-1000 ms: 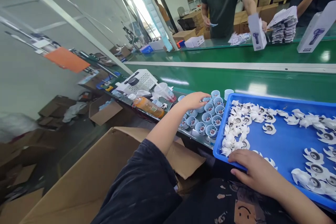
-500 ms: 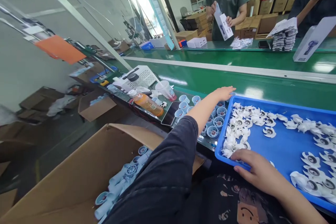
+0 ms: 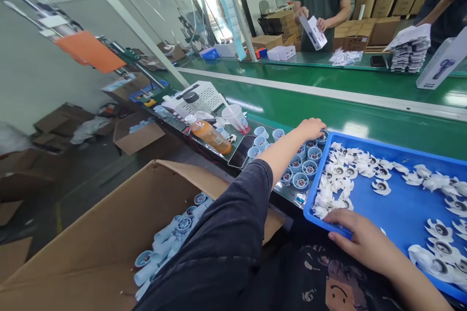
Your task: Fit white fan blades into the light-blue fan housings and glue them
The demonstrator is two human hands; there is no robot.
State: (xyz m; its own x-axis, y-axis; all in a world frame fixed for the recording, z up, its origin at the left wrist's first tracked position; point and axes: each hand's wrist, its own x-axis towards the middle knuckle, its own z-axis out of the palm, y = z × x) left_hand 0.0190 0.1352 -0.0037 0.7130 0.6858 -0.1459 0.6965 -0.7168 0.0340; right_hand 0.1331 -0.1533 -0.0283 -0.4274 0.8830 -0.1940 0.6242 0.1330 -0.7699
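My left hand reaches across to the far end of the rows of light blue round fan housings. Its fingers are curled down onto one light blue fan housing by the tray's far left corner. My right hand lies over the near edge of the blue tray, fingers inside the rim and thumb outside, the rim between them. White fan blades are heaped along the tray's left and far sides, close to my right fingers. More sit at its right. My left forearm hides part of the housings.
A cardboard box with light blue fan bodies stands at lower left. A phone, an orange drink bottle and a plastic cup lie left of the housings. Across the green conveyor, a person holds a white box.
My left hand's outstretched fingers have come down and curled onto a housing near the tray corner. The right hand stays on the tray edge. The view has shifted slightly.
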